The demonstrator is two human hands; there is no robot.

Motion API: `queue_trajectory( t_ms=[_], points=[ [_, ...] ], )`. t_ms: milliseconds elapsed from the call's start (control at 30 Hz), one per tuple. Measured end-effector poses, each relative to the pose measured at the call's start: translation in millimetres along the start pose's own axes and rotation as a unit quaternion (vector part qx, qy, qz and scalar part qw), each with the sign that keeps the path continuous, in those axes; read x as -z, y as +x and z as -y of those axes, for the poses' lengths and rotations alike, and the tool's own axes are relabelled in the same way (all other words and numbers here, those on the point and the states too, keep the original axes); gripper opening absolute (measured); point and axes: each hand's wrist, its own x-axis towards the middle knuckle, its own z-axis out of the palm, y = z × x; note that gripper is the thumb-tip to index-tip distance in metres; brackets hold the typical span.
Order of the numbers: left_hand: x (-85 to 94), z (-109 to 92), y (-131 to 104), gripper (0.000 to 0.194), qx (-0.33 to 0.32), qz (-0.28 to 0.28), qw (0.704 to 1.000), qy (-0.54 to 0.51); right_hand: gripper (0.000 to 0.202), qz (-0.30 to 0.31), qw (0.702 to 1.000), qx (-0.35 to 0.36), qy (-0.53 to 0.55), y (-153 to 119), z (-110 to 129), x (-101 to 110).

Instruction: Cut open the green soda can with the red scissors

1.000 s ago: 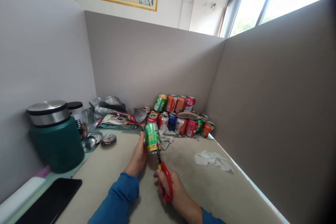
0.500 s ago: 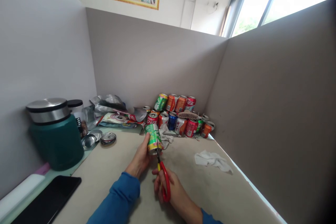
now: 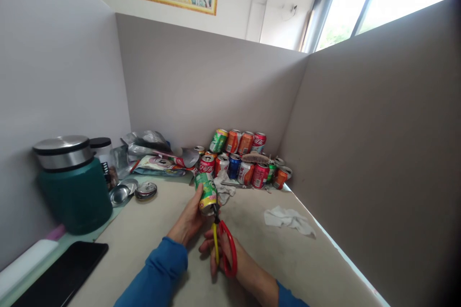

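My left hand (image 3: 190, 218) is closed around a green and yellow drink can (image 3: 206, 191), which is tilted with its lower end towards me. In my right hand (image 3: 226, 254) is a pair of scissors (image 3: 217, 223) with one red and one yellow handle loop. The dark blades reach the near end of the can. Whether they have gone into the metal I cannot tell. My fingers pass through and around the handles, which stand apart. The far side of the can and some left fingertips are hidden.
Stacked drink cans (image 3: 246, 172) stand at the back. Crumpled tissue (image 3: 290, 220) lies at right. Cut can lids (image 3: 146, 190), bags and flattened sheets (image 3: 154, 165), a teal jar (image 3: 75, 196) and a phone (image 3: 66, 273) are at left. Partition walls (image 3: 212, 86) enclose the table.
The scissor handles have spread, and the yellow loop now shows apart from the red one. The can has shifted slightly left and turned a little with my left hand.
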Motion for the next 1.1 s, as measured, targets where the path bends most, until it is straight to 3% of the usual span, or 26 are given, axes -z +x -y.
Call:
queue_trajectory(
  t_ms=[333,667,900,1100],
  points=[
    [10.7,-2,6,0.025,-0.065,0.016,0.998,0.016,0.087,0.017,1.0,0.018,-0.004,-8,10,-4],
    [18.0,-4,9,0.033,-0.099,0.042,0.994,0.03,0.08,0.036,0.998,0.031,-0.034,-14,20,-7],
    [21.9,-2,11,0.039,-0.112,0.043,0.993,0.013,0.068,-0.007,0.999,0.018,-0.032,-7,6,-7],
    [17.3,-3,9,0.048,-0.131,0.046,0.99,0.009,0.069,-0.024,0.999,-0.001,-0.042,-4,2,-8]
  ],
)
